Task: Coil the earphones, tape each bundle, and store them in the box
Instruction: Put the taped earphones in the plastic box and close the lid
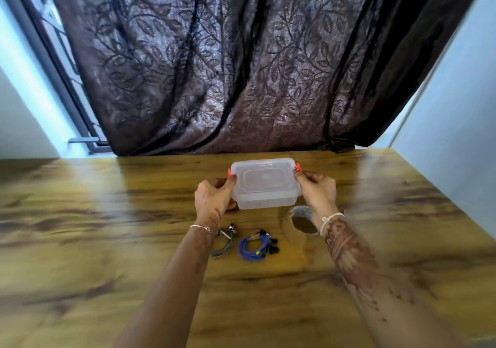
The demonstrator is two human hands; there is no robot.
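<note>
Domestic room, probably a bedroom or living room; the angle doesn't settle which. A dark leaf-patterned curtain hangs behind a glossy wood-grain table. A window frame with a metal grille stands at the left, with daylight coming through. Plain pale-blue painted walls on both sides. The small snap-lid plastic box over the table is ordinary household storage.

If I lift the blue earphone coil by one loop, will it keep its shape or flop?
Probably floppy: the blue earphone coil is thin cable lying in loose loops on the table. It looks light, so it should lift easily. The black earbuds stick out at its side and may dangle.
</note>
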